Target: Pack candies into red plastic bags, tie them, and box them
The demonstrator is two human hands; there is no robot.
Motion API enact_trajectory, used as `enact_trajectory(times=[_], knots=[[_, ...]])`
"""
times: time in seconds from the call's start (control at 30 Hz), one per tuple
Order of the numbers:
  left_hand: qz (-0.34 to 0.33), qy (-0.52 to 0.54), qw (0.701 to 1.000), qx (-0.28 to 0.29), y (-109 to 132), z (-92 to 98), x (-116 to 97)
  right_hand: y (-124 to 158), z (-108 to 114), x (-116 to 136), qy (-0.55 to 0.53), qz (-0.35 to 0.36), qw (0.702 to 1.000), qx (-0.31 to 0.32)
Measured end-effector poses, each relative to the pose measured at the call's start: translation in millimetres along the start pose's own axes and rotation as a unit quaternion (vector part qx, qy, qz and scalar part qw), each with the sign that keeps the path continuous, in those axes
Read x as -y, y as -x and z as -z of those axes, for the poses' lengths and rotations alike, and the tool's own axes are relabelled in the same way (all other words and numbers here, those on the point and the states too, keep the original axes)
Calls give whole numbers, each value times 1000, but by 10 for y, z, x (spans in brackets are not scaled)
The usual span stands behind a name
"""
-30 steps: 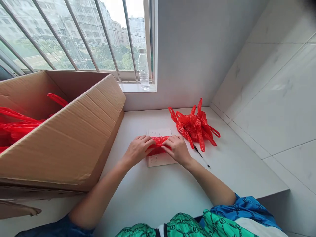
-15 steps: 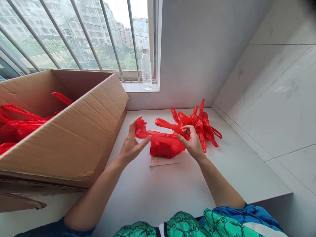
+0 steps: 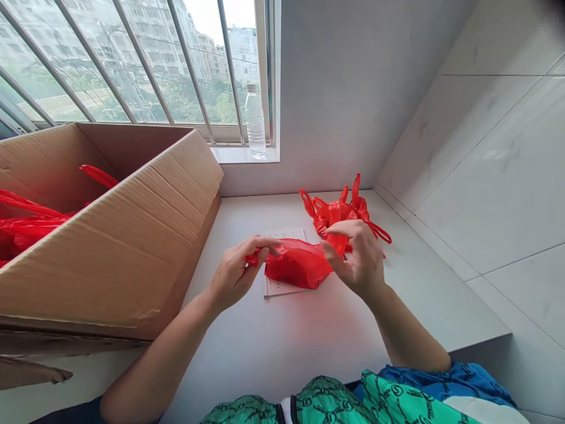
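Observation:
A red plastic carrier bag (image 3: 298,265) lies over a white printed sheet or booklet (image 3: 282,290) on the white countertop. At the bag's left end, my left hand (image 3: 236,268) is closed, its thumb and fingers pinching the gathered red plastic. My right hand (image 3: 359,259) is at the bag's right end, thumb and fingers apart, with a red handle strip showing in the gap between them. Part of that strip is hidden by the hand. Just behind my right hand sits a bunch of knotted red bags (image 3: 324,212) with their handles sticking up.
On the left stands a large open cardboard box (image 3: 163,235) with more red bags (image 3: 39,221) inside. A clear water bottle (image 3: 255,123) stands on the sill of the barred window. A grey wall and white tiles (image 3: 494,176) border the countertop (image 3: 282,341).
My left hand has lowered and its fingers have closed on the bag's left end. My right hand has moved slightly right, turned, and spread its fingers. The bag's raised handles have dropped.

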State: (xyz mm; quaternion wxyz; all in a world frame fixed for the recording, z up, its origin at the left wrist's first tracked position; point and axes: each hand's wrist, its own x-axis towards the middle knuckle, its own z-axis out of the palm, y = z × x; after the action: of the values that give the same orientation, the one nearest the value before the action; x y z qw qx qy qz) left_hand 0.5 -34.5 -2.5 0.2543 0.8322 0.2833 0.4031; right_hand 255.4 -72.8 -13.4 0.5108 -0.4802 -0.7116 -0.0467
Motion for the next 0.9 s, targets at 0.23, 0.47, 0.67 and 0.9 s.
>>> enact_trajectory(times=[0.23, 0.47, 0.67, 0.9], knots=[[-15, -133, 987, 93, 21, 33, -79, 57, -277, -86, 105, -34, 921, 373], [-26, -277, 936, 214, 13, -332, 71, 161, -283, -166, 98, -16, 906, 412], [56, -387, 907, 158, 97, -339, 416, 280, -220, -473, 130, -127, 877, 444], [54, -473, 849, 227, 166, -350, 393, 311, -218, -403, 65, -128, 907, 397]])
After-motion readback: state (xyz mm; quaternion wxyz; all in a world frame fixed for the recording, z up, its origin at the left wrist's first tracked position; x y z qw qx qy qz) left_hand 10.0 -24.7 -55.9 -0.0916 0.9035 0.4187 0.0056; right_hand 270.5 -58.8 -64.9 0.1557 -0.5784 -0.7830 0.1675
